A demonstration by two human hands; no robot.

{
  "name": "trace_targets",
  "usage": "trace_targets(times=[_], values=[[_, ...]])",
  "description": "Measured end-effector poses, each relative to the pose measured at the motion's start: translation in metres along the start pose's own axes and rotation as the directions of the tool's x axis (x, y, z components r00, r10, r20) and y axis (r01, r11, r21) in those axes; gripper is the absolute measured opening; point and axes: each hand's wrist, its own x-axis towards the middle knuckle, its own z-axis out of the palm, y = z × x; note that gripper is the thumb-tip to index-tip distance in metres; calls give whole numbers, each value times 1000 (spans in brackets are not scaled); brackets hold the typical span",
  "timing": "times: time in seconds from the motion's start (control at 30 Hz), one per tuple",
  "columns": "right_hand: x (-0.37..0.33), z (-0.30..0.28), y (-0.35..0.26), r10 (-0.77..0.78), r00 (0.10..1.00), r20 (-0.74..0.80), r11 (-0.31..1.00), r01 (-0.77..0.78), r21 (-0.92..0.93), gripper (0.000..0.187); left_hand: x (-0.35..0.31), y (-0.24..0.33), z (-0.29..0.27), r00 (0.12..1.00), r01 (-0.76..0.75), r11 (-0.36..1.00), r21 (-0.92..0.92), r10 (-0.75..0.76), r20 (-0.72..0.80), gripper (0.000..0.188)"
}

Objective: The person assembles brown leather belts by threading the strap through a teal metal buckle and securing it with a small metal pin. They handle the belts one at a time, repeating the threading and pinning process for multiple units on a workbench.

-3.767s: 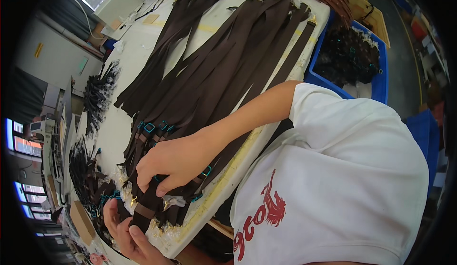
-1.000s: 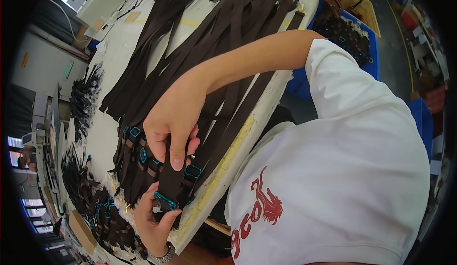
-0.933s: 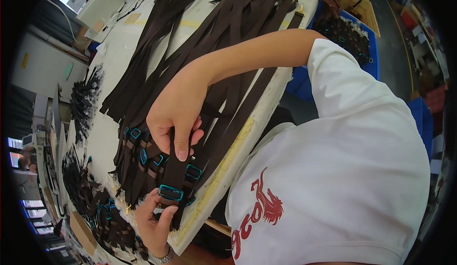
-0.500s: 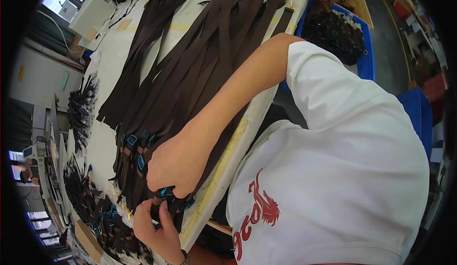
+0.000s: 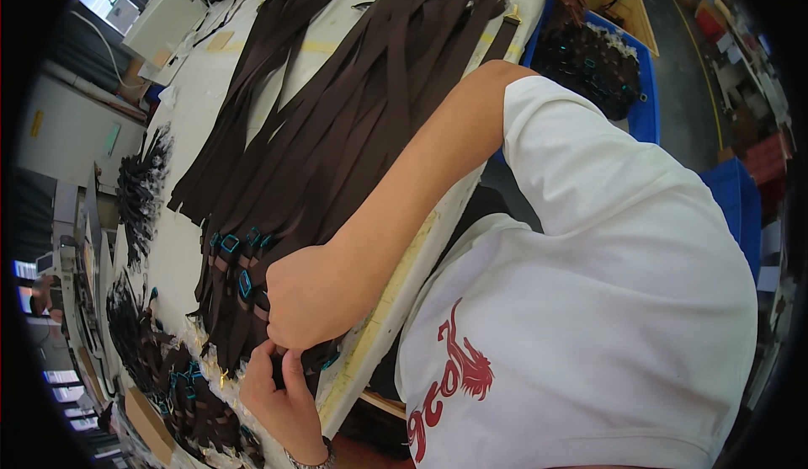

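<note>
My right hand (image 5: 316, 301) is curled, knuckles up, over the near end of a dark brown webbing strap (image 5: 278, 372); its fingertips are mostly hidden. Just below it, my left hand (image 5: 282, 397) pinches the same strap between thumb and fingers, the two hands touching or nearly so. Beside my right hand lie several straps with teal-edged buckles (image 5: 245, 284). Long brown straps (image 5: 337, 132) spread side by side up the table from there. Whatever sits between my fingertips is hidden.
The pale table (image 5: 227, 90) has a yellowed near edge. A heap of buckled straps (image 5: 198, 402) lies at the lower left, and a dark bundle (image 5: 139, 191) above it. At the upper right a blue crate (image 5: 646, 107) holds more pieces, beside a yellow crate (image 5: 631, 14).
My right hand has rolled down and closer to my left hand, covering the teal buckle that showed under it. My left hand has shifted slightly, still pinching the strap.
</note>
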Motion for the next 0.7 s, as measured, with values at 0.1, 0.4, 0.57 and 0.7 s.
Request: trace_targets(times=[0.1,0.4,0.57,0.7], values=[[-4,-6,8,-63,997,36,985,57,163,42,6,16,-9,995,34,997,-67,-27,100,26],[-16,-2,-2,-276,927,254,511,-82,855,29,-31,41,25,982,181,250,-951,-102,160,48],[-15,-8,-7,-260,904,341,603,-124,788,29,-37,32,27,986,164,312,-936,-42,159,39],[-20,-16,-22,-10,980,199,918,-70,390,35,-42,22,-2,979,196,876,-441,-147,143,30]])
